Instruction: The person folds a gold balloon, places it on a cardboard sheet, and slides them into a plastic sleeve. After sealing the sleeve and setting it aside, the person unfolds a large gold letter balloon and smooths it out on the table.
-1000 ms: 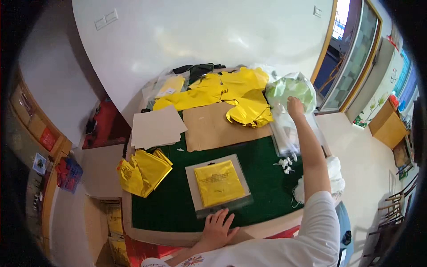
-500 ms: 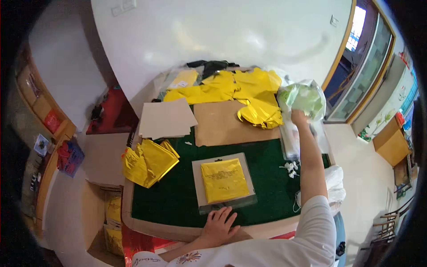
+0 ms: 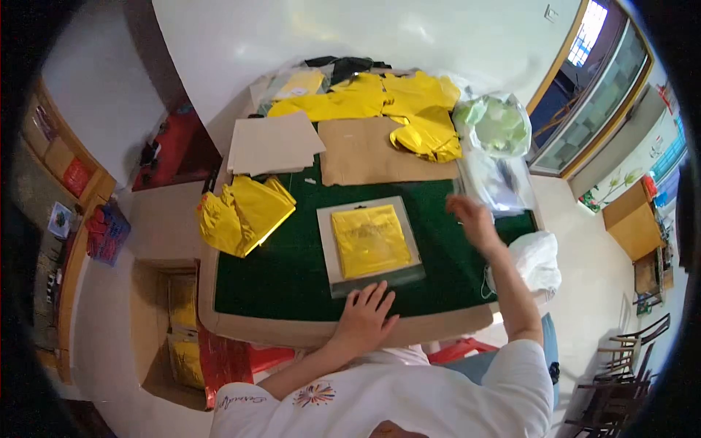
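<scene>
Compared with half a second ago, the right hand (image 3: 476, 223) sits nearer the person, apart from the pale green bag (image 3: 500, 125), while the left hand (image 3: 367, 317) keeps its place at the near edge of the clear pouch (image 3: 410, 280). The left fingers are spread, palm down, their tips lying on that near edge. The right fingers are curled over the right side of the desk (image 3: 255, 325); whether they pinch anything I cannot tell.

Just beyond the left fingertips, inside the pouch, a folded yellow sheet (image 3: 371, 241) lies flat on a grey card (image 3: 327, 252) (its printing is too blurred to read). From the right fingers, the pouch is to the left and a little toward the person.

Just past the right fingers are clear plastic bags (image 3: 504, 186), with the pale green bag farther on behind them. A white bag (image 3: 537, 259) rests to the right of those fingers, beside the forearm. Farther from both sets of fingers lies a brown cardboard sheet (image 3: 387, 155), with loose yellow sheets (image 3: 422, 106) behind and partly over it. Well to the left of the left fingers are a folded yellow bundle (image 3: 244, 217) and, beyond it, grey cards (image 3: 270, 144).
</scene>
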The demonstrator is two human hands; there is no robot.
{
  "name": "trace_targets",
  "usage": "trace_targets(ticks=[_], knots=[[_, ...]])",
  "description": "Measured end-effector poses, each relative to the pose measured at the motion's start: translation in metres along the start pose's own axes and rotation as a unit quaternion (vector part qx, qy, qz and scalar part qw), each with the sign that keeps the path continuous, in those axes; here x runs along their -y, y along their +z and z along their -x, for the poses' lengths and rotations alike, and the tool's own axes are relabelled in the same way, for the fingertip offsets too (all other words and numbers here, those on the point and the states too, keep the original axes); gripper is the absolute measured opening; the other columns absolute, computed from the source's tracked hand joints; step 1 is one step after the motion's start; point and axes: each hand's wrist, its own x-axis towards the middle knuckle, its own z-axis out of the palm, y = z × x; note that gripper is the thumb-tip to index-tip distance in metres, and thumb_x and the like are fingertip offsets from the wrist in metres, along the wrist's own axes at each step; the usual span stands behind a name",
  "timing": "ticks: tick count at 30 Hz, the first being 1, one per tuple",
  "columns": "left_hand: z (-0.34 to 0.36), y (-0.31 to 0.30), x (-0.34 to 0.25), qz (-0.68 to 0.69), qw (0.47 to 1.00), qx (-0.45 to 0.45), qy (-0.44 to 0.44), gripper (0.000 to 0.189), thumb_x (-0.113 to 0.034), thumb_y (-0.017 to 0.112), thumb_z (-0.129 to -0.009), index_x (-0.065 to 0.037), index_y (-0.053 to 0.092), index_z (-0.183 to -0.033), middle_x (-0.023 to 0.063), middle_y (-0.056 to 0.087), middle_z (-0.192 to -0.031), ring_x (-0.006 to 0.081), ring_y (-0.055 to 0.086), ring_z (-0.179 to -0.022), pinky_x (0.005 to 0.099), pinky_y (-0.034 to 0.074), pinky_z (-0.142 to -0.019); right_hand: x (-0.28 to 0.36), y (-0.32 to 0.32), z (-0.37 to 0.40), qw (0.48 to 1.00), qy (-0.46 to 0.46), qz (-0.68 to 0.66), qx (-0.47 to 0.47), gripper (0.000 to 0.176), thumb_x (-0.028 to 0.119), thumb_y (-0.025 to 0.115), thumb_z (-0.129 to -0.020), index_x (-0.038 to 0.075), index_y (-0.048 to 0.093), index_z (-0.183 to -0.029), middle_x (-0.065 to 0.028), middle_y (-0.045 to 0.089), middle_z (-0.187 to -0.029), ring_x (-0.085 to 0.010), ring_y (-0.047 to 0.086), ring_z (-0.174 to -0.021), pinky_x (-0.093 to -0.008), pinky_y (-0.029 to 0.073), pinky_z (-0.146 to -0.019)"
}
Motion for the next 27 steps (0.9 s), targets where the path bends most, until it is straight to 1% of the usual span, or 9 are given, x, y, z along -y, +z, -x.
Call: trace_targets(ticks=[1,2,5,7,12,15,17,24,27], knots=[[0.0,0.002,0.001,-0.004,1.0,-0.007,0.006,0.047,-0.035,0.062,-0.082,-0.006,0.057,-0.119,0.0142,0.048,-0.133,0.0291,0.044,-0.12,0.0471,0.034,-0.096,0.015,0.009,0.031,0.997,-0.016,-0.024,0.075,0.02,0.008,0.05,-0.094,0.002,0.061,-0.11,-0.0065,0.065,-0.091,-0.0126,0.06,-0.082,-0.03,0.049,-0.074],[0.002,0.004,0.001,0.008,1.0,-0.02,0.004,0.046,-0.034,0.063,-0.081,-0.005,0.058,-0.117,0.0142,0.05,-0.131,0.0294,0.045,-0.119,0.0472,0.035,-0.096,0.041,0.016,0.061,0.992,0.022,-0.065,0.107,0.021,0.006,0.052,-0.093,0.001,0.06,-0.111,-0.008,0.065,-0.092,-0.0128,0.062,-0.086,-0.0285,0.05,-0.077],[0.002,0.005,0.001,0.016,0.998,-0.053,0.009,0.043,-0.032,0.064,-0.081,-0.005,0.059,-0.115,0.0152,0.053,-0.126,0.0292,0.048,-0.116,0.0462,0.035,-0.096,0.058,0.035,0.121,0.977,0.042,-0.124,0.17,0.021,0.004,0.054,-0.092,-0.001,0.06,-0.111,-0.009,0.066,-0.093,-0.0131,0.062,-0.087,-0.0267,0.05,-0.077],[0.003,0.004,0.001,0.017,0.999,-0.049,0.011,0.043,-0.032,0.063,-0.082,-0.004,0.059,-0.115,0.0152,0.053,-0.126,0.0292,0.048,-0.116,0.0463,0.036,-0.096,0.065,0.042,0.142,0.973,0.052,-0.094,0.204,0.021,0.006,0.057,-0.089,0.001,0.061,-0.108,-0.0147,0.065,-0.094,-0.0228,0.064,-0.082,-0.0312,0.051,-0.073],[0.004,0.004,0.001,0.006,0.998,-0.054,0.015,0.043,-0.032,0.062,-0.082,-0.004,0.059,-0.114,0.0149,0.053,-0.127,0.0297,0.047,-0.116,0.0463,0.036,-0.096,0.067,0.044,0.151,0.975,0.057,-0.106,0.186,0.02,0.006,0.056,-0.089,0.0,0.062,-0.107,-0.0155,0.064,-0.093,-0.0239,0.064,-0.081,-0.0319,0.05,-0.072],[0.005,0.005,0.001,0.009,0.998,-0.056,0.016,0.043,-0.032,0.063,-0.082,-0.004,0.059,-0.114,0.0148,0.052,-0.127,0.0297,0.047,-0.117,0.0464,0.035,-0.097,0.065,0.048,0.149,0.98,0.022,-0.09,0.174,0.019,0.006,0.055,-0.09,0.0,0.061,-0.107,-0.0149,0.064,-0.092,-0.0222,0.064,-0.082,-0.0308,0.051,-0.072],[0.005,0.004,0.0,0.008,0.998,-0.053,0.015,0.043,-0.032,0.063,-0.082,-0.004,0.058,-0.114,0.0147,0.052,-0.127,0.0297,0.047,-0.117,0.0464,0.036,-0.097,0.065,0.049,0.145,0.978,0.036,-0.091,0.184,0.021,0.004,0.052,-0.092,-0.001,0.06,-0.111,-0.0099,0.065,-0.088,-0.0144,0.063,-0.081,-0.0273,0.051,-0.073],[0.003,0.007,0.001,0.013,0.999,-0.049,0.015,0.043,-0.032,0.063,-0.082,-0.004,0.058,-0.114,0.0156,0.053,-0.126,0.0299,0.047,-0.117,0.0464,0.036,-0.096,0.061,0.051,0.134,0.979,0.036,-0.078,0.185,0.021,0.004,0.053,-0.091,0.0,0.06,-0.11,-0.0096,0.065,-0.089,-0.0142,0.063,-0.08,-0.027,0.051,-0.072],[0.003,0.004,0.0,0.01,0.999,-0.041,0.012,0.043,-0.032,0.063,-0.082,-0.003,0.058,-0.114,0.0159,0.053,-0.126,0.0297,0.047,-0.117,0.0461,0.036,-0.096,0.061,0.05,0.136,0.983,0.011,-0.079,0.167,0.02,0.003,0.053,-0.09,0.0,0.061,-0.108,-0.0145,0.065,-0.092,-0.0209,0.065,-0.079,-0.0305,0.051,-0.071]])
